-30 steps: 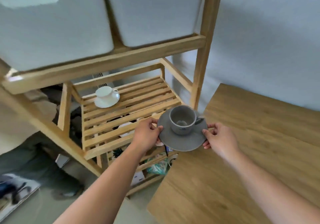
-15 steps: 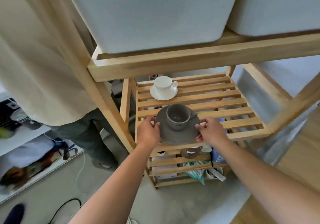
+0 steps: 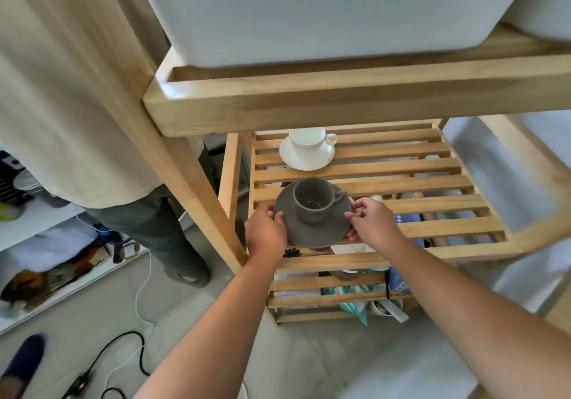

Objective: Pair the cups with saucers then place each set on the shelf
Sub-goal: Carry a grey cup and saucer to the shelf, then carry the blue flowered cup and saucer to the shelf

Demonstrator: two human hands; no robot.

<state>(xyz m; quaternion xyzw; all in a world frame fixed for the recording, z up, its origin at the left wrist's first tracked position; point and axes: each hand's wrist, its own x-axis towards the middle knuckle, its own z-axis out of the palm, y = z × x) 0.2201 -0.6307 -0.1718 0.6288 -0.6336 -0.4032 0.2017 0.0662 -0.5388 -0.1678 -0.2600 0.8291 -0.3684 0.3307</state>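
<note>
Both hands hold a round matte grey ceramic saucer (image 3: 312,228) over the slatted wooden shelf (image 3: 401,170): the left hand (image 3: 265,231) and right hand (image 3: 374,222) have fingers clamped on opposite rims. A matching grey cup (image 3: 313,201) stands upright on it (handle pointing right). Behind it sits a white cup (image 3: 309,142) on a white saucer (image 3: 306,159).

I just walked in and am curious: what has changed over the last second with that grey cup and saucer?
The grey cup on its grey saucer was carried from beside the table edge in over the slatted shelf, toward the white cup and saucer. Unchanged: the left hand and right hand grip the saucer's rim, and the white set sits at the back.
</note>
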